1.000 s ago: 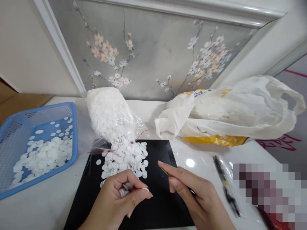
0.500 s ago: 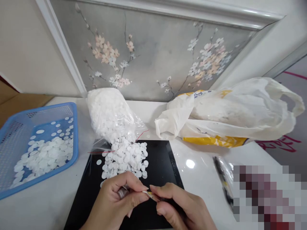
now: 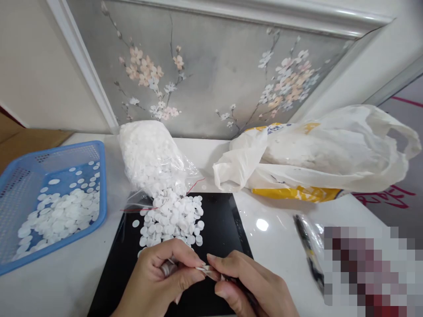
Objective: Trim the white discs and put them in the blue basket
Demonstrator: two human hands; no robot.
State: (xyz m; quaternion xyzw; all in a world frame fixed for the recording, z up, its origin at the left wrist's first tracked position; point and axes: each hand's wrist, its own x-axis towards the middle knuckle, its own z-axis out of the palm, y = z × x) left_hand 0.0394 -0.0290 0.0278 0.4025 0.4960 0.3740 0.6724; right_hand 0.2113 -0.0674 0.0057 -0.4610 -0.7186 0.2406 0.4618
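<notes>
Left hand (image 3: 165, 277) has thumb and index pinching one white disc (image 3: 200, 268) at its edge, probably so most of it sticks out where the right hand (image 3: 257, 277) can get at it. Spare discs (image 3: 168, 267) sit in the curled fingers, handy for feeding forward I guess. Right thumb and index are closed on a slim dark tool (image 3: 243, 287) — can't tell what kind — its tip up against the disc, over the black board (image 3: 224, 220).

Loose pile (image 3: 175, 215) at 11 o'clock from the hands, by the mouth of a crinkly clear bag (image 3: 148, 149), so refills are close. Blue plastic basket (image 3: 103, 185) with mesh sides at 10, more flat round discs inside. Soft, creased carrier bag (image 3: 297, 154) around 1 to 2.
</notes>
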